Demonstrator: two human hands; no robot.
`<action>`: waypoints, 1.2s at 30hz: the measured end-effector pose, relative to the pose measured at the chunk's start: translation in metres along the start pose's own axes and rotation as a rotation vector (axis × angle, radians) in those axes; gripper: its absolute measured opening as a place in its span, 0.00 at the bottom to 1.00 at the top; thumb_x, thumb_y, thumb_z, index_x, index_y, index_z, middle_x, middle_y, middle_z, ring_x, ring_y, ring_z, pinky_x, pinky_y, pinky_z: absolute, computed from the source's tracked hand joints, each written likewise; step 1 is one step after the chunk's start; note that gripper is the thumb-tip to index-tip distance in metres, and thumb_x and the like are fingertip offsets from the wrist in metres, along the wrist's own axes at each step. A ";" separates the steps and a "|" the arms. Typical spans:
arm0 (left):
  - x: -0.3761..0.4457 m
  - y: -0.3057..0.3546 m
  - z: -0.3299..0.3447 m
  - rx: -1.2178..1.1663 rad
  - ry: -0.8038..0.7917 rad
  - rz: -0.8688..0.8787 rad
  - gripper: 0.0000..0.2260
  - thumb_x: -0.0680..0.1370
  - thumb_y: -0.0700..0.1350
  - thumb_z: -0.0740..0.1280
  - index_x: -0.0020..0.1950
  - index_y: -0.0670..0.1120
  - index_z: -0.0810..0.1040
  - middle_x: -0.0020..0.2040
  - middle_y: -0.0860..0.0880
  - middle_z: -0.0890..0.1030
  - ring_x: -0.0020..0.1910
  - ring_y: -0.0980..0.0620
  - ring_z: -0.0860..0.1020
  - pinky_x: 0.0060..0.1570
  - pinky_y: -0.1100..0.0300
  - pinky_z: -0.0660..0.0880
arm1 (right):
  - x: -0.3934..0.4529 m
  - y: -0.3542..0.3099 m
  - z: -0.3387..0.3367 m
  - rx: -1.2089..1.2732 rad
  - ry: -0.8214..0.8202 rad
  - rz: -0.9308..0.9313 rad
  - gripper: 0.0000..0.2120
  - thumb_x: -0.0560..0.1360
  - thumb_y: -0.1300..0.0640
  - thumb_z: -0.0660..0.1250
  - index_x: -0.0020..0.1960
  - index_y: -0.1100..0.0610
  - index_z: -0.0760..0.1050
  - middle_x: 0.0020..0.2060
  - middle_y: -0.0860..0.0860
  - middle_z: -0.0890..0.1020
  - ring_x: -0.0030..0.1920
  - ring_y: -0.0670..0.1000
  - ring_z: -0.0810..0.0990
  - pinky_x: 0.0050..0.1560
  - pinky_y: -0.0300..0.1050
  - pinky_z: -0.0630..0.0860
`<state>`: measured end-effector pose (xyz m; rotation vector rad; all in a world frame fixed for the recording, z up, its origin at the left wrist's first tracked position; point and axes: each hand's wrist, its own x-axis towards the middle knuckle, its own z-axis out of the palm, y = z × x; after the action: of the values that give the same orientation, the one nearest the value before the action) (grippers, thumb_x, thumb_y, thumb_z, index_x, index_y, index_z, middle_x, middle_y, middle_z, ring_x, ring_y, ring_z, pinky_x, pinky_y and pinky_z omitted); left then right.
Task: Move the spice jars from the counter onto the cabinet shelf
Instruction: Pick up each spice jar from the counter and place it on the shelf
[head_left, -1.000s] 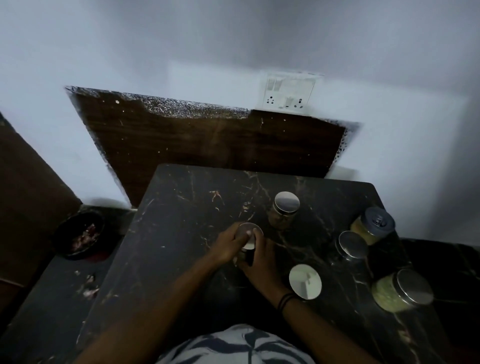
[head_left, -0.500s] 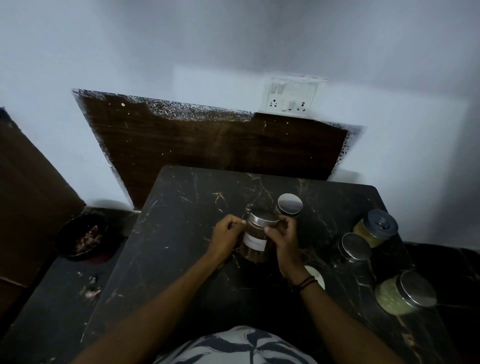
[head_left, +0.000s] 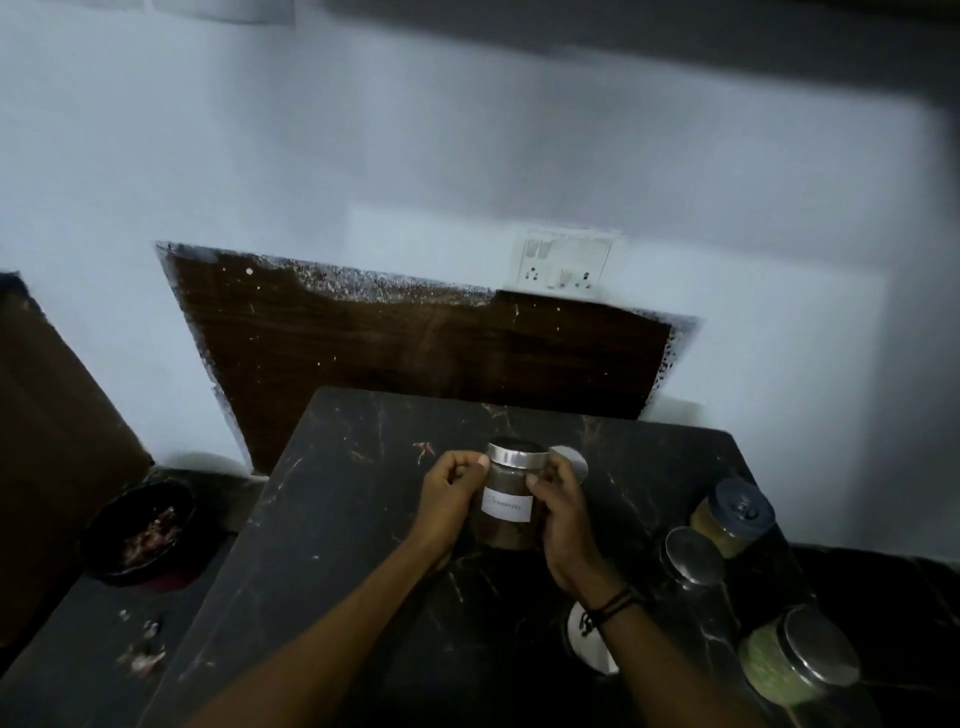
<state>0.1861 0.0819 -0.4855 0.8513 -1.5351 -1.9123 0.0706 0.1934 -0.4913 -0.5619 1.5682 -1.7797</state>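
Both hands, left hand (head_left: 451, 496) and right hand (head_left: 561, 512), clamp a labelled brown spice jar (head_left: 511, 499) above the black marble counter (head_left: 337, 519). Five more jars, one being the green-filled jar (head_left: 795, 662), remain there. Carrying is underway; no cabinet shelf is visible, so next comes lifting toward it.

Single head-worn wide-angle view, looking forward and down over the dark veined marble counter (head_left: 363, 519). Camera sits above the counter's near edge; forearms enter from the bottom of frame, so hands are close. It faces the pale painted wall (head_left: 467, 156) behind the counter, with the white switch-and-socket plate (head_left: 563, 260) just right of centre. Wall takes the upper half, counter the lower half. Edges bend from lens distortion. Dim light, soft focus. No second view to overlap.
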 end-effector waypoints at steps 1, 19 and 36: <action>0.005 0.014 0.005 -0.022 0.002 0.025 0.09 0.80 0.47 0.66 0.56 0.44 0.79 0.49 0.48 0.85 0.46 0.54 0.85 0.41 0.63 0.80 | 0.005 -0.016 0.000 0.001 -0.021 -0.031 0.21 0.73 0.53 0.66 0.66 0.48 0.73 0.60 0.53 0.82 0.60 0.58 0.81 0.58 0.61 0.78; 0.043 0.336 0.100 -0.118 0.096 0.764 0.11 0.79 0.43 0.69 0.55 0.59 0.83 0.57 0.54 0.84 0.53 0.61 0.82 0.47 0.65 0.80 | 0.049 -0.348 0.041 -0.003 0.141 -0.811 0.11 0.73 0.53 0.71 0.53 0.51 0.74 0.49 0.48 0.80 0.51 0.47 0.82 0.46 0.42 0.80; 0.081 0.487 0.128 0.113 0.317 1.015 0.12 0.83 0.42 0.61 0.59 0.44 0.82 0.53 0.45 0.84 0.54 0.46 0.81 0.56 0.43 0.80 | 0.106 -0.493 0.081 -0.442 0.271 -1.047 0.18 0.77 0.59 0.65 0.66 0.50 0.74 0.56 0.49 0.76 0.53 0.48 0.78 0.51 0.41 0.74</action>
<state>0.0475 0.0024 -0.0009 0.2687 -1.4581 -0.9153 -0.0466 0.0762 -0.0083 -1.6414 2.0694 -2.2813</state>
